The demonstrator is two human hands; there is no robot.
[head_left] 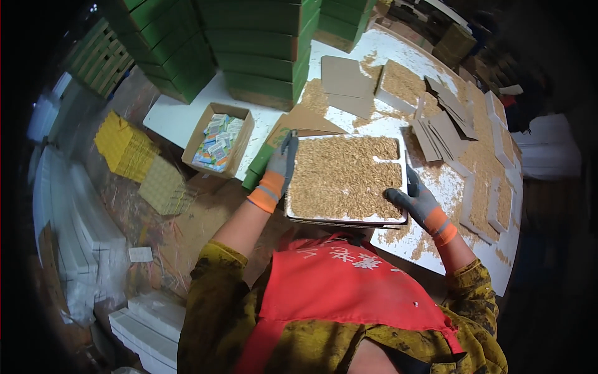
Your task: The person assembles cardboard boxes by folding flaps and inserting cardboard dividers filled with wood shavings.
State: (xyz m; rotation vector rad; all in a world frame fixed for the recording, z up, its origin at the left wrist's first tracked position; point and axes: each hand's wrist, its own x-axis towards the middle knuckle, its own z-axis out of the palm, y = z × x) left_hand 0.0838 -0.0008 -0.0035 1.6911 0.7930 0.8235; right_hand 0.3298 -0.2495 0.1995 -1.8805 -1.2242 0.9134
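Observation:
A white tray (398, 219) filled with tan husk-like material sits at the near edge of the white table (174, 118). My left hand (281, 163), in a grey glove with an orange cuff, grips the tray's left edge. My right hand (416, 198), gloved the same way, holds the tray's right edge near its front corner. Under the tray lies a flat green and brown box (265, 159).
Stacks of green boxes (261, 43) stand at the back. An open carton of small packets (218, 142) sits left of the tray. Cardboard pieces (436, 128) and more husk-filled white trays (402, 84) lie at right. Yellow stacks (128, 146) and white foam pieces (146, 324) are on the floor.

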